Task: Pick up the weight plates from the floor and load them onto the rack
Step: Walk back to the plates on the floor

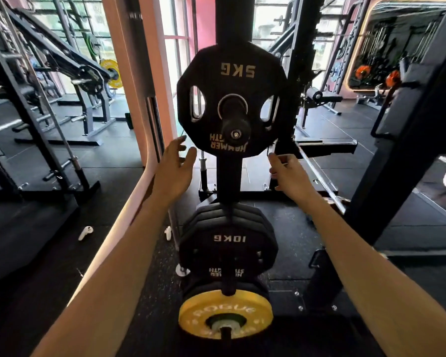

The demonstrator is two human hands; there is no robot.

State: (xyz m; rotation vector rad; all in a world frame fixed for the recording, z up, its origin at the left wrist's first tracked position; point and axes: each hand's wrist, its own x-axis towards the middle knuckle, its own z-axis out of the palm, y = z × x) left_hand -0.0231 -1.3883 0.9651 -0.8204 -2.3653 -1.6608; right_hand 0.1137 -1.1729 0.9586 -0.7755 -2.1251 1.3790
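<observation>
A black 5 kg plate (232, 73) hangs on the upper peg (235, 126) of the black rack post (229, 173). My left hand (174, 168) is just below its lower left edge, fingers spread and relaxed, holding nothing. My right hand (287, 173) is just below its lower right edge, fingers loosely curled, apart from the plate. Lower on the post sits a stack of black 10 kg plates (228, 240). Beneath them is a yellow plate (225, 314) on the lowest peg.
A pink pillar (139, 86) stands to the left of the rack. Black rack frames stand at left (44, 124) and right (402, 150). Two white earbuds (85, 232) lie on the black rubber floor. A barbell (317, 176) leans behind the post.
</observation>
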